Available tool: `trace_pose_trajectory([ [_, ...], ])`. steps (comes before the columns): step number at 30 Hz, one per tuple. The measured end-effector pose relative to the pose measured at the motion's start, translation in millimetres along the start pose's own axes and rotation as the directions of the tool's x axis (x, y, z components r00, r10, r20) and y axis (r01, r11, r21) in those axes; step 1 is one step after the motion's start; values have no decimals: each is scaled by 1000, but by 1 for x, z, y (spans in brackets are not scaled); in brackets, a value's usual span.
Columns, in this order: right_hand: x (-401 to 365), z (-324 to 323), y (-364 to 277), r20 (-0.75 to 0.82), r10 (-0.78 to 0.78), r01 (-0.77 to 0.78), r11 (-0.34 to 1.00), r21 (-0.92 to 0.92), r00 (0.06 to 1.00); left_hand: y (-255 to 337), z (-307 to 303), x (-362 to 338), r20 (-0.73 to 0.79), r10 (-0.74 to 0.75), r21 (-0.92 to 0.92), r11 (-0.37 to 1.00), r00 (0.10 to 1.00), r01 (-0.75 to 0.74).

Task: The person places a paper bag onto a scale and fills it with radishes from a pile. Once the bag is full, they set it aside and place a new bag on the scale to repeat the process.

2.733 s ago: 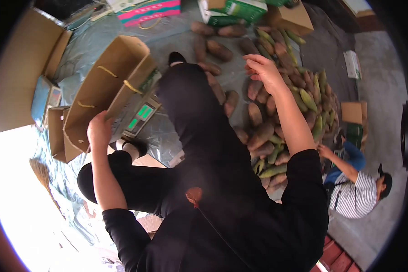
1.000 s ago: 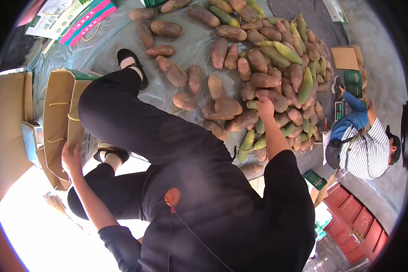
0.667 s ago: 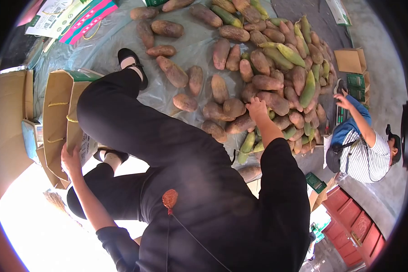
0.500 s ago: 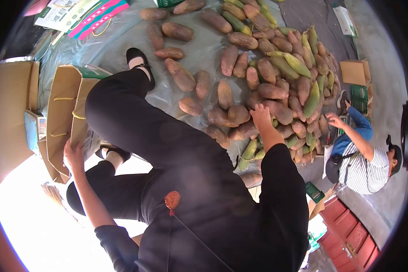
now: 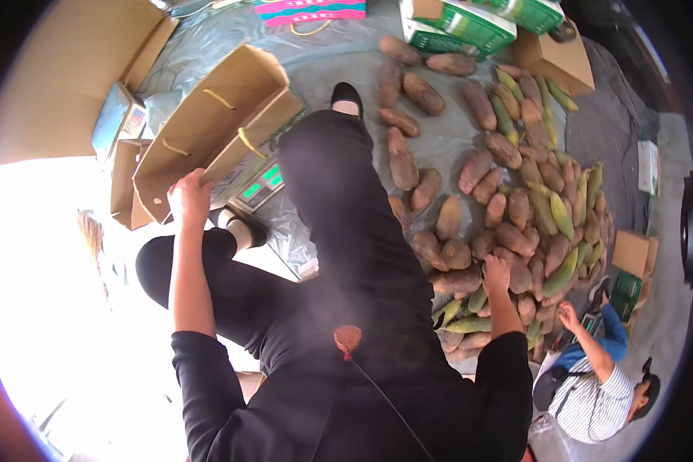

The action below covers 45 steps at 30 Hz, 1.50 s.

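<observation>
My left hand is closed on the near edge of an open cardboard box with yellow rope handles. The box stands by a scale with lit green digits, and its inside shows only bare cardboard. My right hand reaches into a pile of long, thick, cucumber-like vegetables, some brown and others yellow-green. Its fingers curl down over a brown cucumber-like vegetable in the near part of the pile; the fingertips are partly hidden.
A co-worker in a striped shirt crouches at the right, one hand toward the pile. Green and white boxes stand at the back. Several brown vegetables lie loose on the plastic sheet. A large carton is at the far left.
My view has turned left, so the scene sits farther right. The scale's lit display has come into sight by the box. Both hands keep to the same places, on the box edge and the pile.
</observation>
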State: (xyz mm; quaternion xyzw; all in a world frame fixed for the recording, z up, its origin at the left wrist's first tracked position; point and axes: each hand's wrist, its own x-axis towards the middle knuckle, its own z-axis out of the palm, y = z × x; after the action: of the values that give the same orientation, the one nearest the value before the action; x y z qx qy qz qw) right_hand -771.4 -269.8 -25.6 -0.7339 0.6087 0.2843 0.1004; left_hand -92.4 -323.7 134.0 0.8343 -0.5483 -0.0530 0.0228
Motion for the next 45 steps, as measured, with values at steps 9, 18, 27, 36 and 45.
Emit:
trace_pose_trajectory([
  [9, 16, -89, -10, -234, 340, -67, 681, 730, 911, -2, 3, -1, 27, -48, -12, 999, 998, 48],
  [18, 77, -363, -131, -726, 266, 740, 62, 669, 634, -4, 3, 0, 18, -72, 15, 997, 997, 71],
  [27, 154, -455, -330, -789, -133, 741, -278, 611, 600, -3, 5, 0, -9, -47, 26, 999, 999, 47],
  [36, 186, -419, -407, -683, -219, 717, 185, 672, 697, -4, 3, 2, 16, -109, 61, 992, 994, 108],
  [45, 151, -299, -213, -518, 69, 519, 3, 855, 853, 5, 0, 4, 26, -23, -5, 1000, 999, 23],
])
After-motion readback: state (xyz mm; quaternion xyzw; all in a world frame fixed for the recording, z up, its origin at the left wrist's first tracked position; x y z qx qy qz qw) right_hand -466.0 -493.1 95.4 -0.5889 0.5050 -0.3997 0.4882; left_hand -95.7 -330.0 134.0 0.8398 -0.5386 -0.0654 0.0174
